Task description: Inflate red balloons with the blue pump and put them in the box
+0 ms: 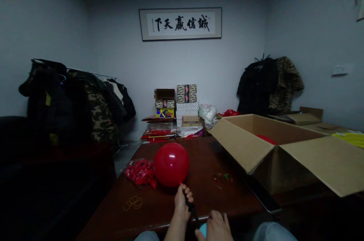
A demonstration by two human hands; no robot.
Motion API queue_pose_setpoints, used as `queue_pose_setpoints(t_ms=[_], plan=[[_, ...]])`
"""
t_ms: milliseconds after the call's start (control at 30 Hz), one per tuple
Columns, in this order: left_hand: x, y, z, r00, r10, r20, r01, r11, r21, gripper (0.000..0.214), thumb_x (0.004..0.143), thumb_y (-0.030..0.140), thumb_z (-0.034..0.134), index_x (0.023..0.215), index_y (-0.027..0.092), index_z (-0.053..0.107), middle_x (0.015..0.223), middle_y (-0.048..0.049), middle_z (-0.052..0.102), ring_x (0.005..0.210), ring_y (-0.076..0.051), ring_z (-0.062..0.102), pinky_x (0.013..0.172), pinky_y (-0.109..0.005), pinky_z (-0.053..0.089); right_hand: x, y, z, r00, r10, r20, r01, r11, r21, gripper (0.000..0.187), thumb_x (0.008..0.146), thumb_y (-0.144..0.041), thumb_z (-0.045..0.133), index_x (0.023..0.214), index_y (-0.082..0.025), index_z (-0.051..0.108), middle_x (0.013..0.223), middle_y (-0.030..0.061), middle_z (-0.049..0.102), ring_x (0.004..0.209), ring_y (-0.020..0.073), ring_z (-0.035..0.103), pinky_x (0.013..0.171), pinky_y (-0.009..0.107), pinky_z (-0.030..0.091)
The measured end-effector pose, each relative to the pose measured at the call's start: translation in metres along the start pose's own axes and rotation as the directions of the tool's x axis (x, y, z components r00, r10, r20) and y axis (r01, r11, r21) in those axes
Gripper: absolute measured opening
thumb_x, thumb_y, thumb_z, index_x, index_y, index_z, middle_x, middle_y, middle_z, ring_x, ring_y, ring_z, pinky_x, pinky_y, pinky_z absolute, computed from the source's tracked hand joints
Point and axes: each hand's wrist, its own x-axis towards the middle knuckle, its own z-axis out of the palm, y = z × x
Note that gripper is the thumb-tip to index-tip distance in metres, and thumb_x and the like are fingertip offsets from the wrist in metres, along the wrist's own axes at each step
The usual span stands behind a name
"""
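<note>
A round red balloon (171, 164) stands inflated above the dark wooden table (176, 203). My left hand (182, 200) is closed, pinching the balloon's neck onto the black nozzle of a hand pump (191, 207). My right hand (216, 227) is closed round the pump's light blue body at the bottom edge of the view. A clear bag of red uninflated balloons (140, 172) lies just left of the balloon.
A large open cardboard box (273, 150) with a red balloon inside fills the table's right side. Rubber bands (133, 203) and small coloured bits (222, 177) lie on the table. Coats hang left and right; stacked boxes stand at the back wall.
</note>
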Motion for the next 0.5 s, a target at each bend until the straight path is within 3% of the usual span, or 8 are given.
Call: queue_pose_setpoints(t_ms=[100, 233, 367, 500], plan=[[0.002, -0.002, -0.001, 1.0, -0.024, 0.011, 0.024, 1.0, 0.013, 0.024, 0.085, 0.028, 0.055, 0.068, 0.02, 0.039, 0.052, 0.0078, 0.036, 0.037, -0.004, 0.032, 0.036, -0.015, 0.021, 0.018, -0.019, -0.012, 0.997, 0.022, -0.072, -0.02, 1.0, 0.023, 0.041, 0.08, -0.041, 0.051, 0.101, -0.01, 0.068, 0.115, 0.0169, 0.062, 0.117, 0.0316, 0.049, 0.109, 0.052, 0.023], [0.005, 0.004, -0.003, 0.999, -0.036, -0.002, 0.036, 0.998, 0.058, 0.026, 0.083, 0.029, 0.057, 0.067, 0.02, 0.038, 0.05, 0.0081, 0.035, 0.036, -0.004, 0.031, 0.036, -0.016, 0.022, 0.035, -0.039, -0.018, 0.993, 0.015, -0.116, -0.012, 0.999, 0.03, 0.046, 0.086, -0.047, 0.043, 0.101, -0.012, 0.069, 0.114, 0.0158, 0.062, 0.116, 0.0304, 0.05, 0.108, 0.053, 0.024], [0.004, 0.012, -0.002, 1.0, -0.028, 0.0, 0.028, 0.993, 0.115, 0.026, 0.083, 0.032, 0.055, 0.067, 0.021, 0.039, 0.048, 0.0082, 0.035, 0.035, -0.005, 0.03, 0.035, -0.016, 0.019, 0.031, -0.044, -0.015, 0.994, -0.001, -0.108, 0.004, 1.0, 0.027, 0.047, 0.086, -0.047, 0.043, 0.101, -0.01, 0.069, 0.117, 0.018, 0.062, 0.118, 0.0315, 0.048, 0.109, 0.054, 0.021], [0.002, 0.006, 0.003, 0.999, -0.04, 0.024, 0.036, 0.99, 0.14, 0.025, 0.084, 0.032, 0.053, 0.066, 0.02, 0.039, 0.047, 0.0083, 0.033, 0.034, -0.005, 0.03, 0.034, -0.016, 0.017, 0.017, -0.036, -0.014, 0.994, 0.013, -0.107, -0.013, 1.0, 0.0, 0.044, 0.082, -0.044, 0.048, 0.102, -0.011, 0.069, 0.12, 0.0185, 0.061, 0.121, 0.0318, 0.046, 0.11, 0.055, 0.018]])
